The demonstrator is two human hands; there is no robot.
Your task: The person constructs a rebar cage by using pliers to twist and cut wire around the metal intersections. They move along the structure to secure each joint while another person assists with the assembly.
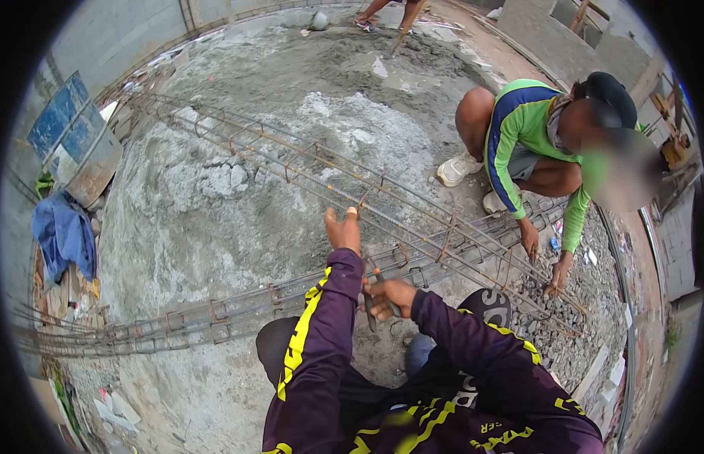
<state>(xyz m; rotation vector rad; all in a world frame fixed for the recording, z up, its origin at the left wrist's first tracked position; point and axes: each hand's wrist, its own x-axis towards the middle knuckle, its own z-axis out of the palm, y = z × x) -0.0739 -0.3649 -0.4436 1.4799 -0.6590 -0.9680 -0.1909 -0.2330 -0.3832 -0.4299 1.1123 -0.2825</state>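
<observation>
My left hand point(343, 229) is at the near bar of a long rebar cage point(318, 184), its fingers closed around the steel, partly hidden by the hand itself. Rusty stirrups join the cage's long bars, which slant from the upper left to the lower right. In front of my body, my right hand point(390, 296) is closed on dark metal pincers point(370, 310). They are below the cage and apart from it. A second rebar cage point(238, 304) lies lower down, crossing under the first towards the right.
A co-worker in a green shirt point(518, 113) squats at the right, both hands at the cage's end. Grey sand and cement mix point(238, 204) is heaped behind. Gravel point(545, 291) lies right. A blue cloth point(64, 234) hangs left. Another person's legs point(390, 11) stand at the back.
</observation>
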